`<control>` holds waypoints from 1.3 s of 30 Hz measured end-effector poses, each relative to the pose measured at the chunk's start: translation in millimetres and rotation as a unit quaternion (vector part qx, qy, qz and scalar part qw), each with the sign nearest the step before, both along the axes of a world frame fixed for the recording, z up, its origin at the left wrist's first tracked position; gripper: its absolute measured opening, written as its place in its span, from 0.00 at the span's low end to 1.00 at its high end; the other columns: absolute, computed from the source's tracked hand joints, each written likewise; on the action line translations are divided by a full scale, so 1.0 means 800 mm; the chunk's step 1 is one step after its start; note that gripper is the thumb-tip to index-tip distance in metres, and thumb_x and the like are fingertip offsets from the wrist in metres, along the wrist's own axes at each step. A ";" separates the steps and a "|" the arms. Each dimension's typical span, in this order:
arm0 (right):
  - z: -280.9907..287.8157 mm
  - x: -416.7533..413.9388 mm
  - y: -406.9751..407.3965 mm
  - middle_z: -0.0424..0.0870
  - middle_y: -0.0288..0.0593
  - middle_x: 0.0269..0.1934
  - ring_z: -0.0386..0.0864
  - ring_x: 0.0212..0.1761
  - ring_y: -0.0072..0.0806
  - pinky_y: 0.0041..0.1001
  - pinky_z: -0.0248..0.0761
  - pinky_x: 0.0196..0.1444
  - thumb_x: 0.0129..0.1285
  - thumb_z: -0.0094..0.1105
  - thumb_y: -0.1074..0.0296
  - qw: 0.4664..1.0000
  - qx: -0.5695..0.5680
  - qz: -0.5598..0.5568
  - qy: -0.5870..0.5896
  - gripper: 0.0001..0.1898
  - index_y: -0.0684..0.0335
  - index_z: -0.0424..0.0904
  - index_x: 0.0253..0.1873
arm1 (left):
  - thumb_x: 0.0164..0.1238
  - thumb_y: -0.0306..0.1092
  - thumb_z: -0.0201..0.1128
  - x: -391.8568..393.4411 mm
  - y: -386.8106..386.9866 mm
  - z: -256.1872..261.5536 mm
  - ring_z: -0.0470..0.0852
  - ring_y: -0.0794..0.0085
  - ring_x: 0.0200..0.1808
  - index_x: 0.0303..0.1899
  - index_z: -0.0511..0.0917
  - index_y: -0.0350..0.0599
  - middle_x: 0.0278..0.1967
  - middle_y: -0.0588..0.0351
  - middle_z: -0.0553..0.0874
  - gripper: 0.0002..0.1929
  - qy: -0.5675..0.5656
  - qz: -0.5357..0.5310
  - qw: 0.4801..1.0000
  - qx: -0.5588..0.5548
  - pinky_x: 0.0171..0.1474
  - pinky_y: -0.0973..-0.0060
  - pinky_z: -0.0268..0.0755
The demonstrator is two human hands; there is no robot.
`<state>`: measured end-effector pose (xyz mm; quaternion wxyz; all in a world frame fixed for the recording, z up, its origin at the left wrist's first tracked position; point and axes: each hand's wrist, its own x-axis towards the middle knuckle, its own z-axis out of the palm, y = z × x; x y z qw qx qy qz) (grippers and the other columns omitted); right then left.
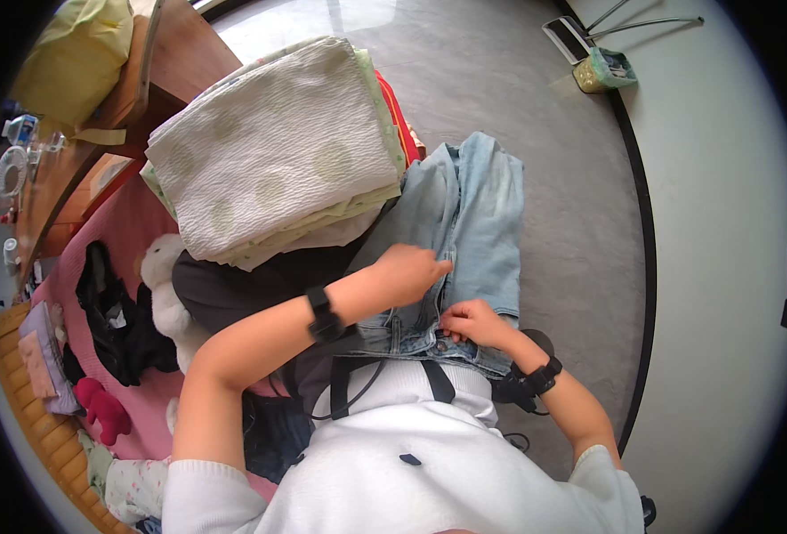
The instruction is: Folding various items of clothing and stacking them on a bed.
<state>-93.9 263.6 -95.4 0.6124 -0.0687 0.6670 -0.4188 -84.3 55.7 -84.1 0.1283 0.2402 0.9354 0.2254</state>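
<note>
Light-blue denim jeans [483,220] lie across my lap, the waistband with its metal button towards my body. My left hand [410,274] is over the front seam of the jeans, fingers curled; whether it pinches the cloth cannot be made out. Lower and to the right, my right hand [477,324] has its bent fingers on the denim at the fly, just above the button. A thick stack of folded cloths, topped by a white crinkled one with green dots [280,147], rests beyond my left forearm, beside the jeans.
On the left, a pink bedcover [140,227] holds a white plush toy [166,287], dark clothing [116,320] and a red plush toy [103,410]. A wooden desk [66,173] stands at upper left. A lined waste bin [600,73] stands by the right wall.
</note>
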 end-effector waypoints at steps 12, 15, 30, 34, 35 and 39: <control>0.025 -0.017 0.008 0.81 0.46 0.33 0.79 0.31 0.31 0.26 0.72 0.34 0.51 0.62 0.67 0.957 0.001 0.108 0.269 0.12 0.68 0.77 0.37 | 0.51 0.45 0.66 0.086 -0.026 0.049 0.79 0.59 0.44 0.45 0.77 0.48 0.42 0.52 0.79 0.20 -0.211 -0.036 0.973 0.088 0.45 0.67 0.72; 0.063 -0.013 0.069 0.77 0.48 0.47 0.74 0.49 0.39 0.31 0.68 0.51 0.45 0.65 0.66 0.940 -0.018 0.108 0.324 0.22 0.65 0.75 0.48 | 0.46 0.40 0.69 0.108 -0.061 0.063 0.73 0.59 0.55 0.54 0.73 0.55 0.52 0.52 0.75 0.28 -0.171 -0.048 0.979 0.097 0.54 0.63 0.68; 0.088 -0.126 0.134 0.79 0.52 0.33 0.77 0.37 0.48 0.36 0.71 0.42 0.43 0.49 0.84 0.773 0.008 0.063 0.632 0.13 0.67 0.78 0.36 | 0.44 0.29 0.66 0.022 -0.060 0.102 0.79 0.50 0.39 0.45 0.72 0.44 0.35 0.48 0.80 0.22 -0.122 0.101 0.980 0.123 0.41 0.63 0.71; 0.217 -0.248 0.117 0.79 0.52 0.32 0.77 0.35 0.48 0.32 0.70 0.38 0.45 0.47 0.85 0.706 -0.017 0.074 0.704 0.14 0.68 0.77 0.37 | 0.48 0.30 0.67 -0.062 -0.058 0.192 0.78 0.47 0.39 0.46 0.69 0.39 0.33 0.41 0.79 0.22 -0.139 0.005 0.984 0.111 0.40 0.61 0.69; 0.243 -0.267 0.115 0.79 0.52 0.32 0.77 0.35 0.48 0.32 0.70 0.38 0.45 0.47 0.85 0.694 -0.016 0.069 0.717 0.14 0.68 0.77 0.37 | 0.49 0.30 0.66 -0.079 -0.058 0.210 0.79 0.46 0.38 0.47 0.68 0.38 0.32 0.40 0.79 0.22 -0.157 -0.016 0.983 0.091 0.40 0.60 0.69; 0.311 -0.327 0.115 0.81 0.48 0.32 0.78 0.33 0.37 0.29 0.70 0.38 0.48 0.49 0.83 0.689 -0.033 0.015 0.724 0.13 0.68 0.77 0.40 | 0.55 0.32 0.64 -0.146 -0.077 0.280 0.80 0.47 0.33 0.48 0.69 0.38 0.30 0.39 0.80 0.20 0.003 0.050 0.998 0.050 0.36 0.62 0.71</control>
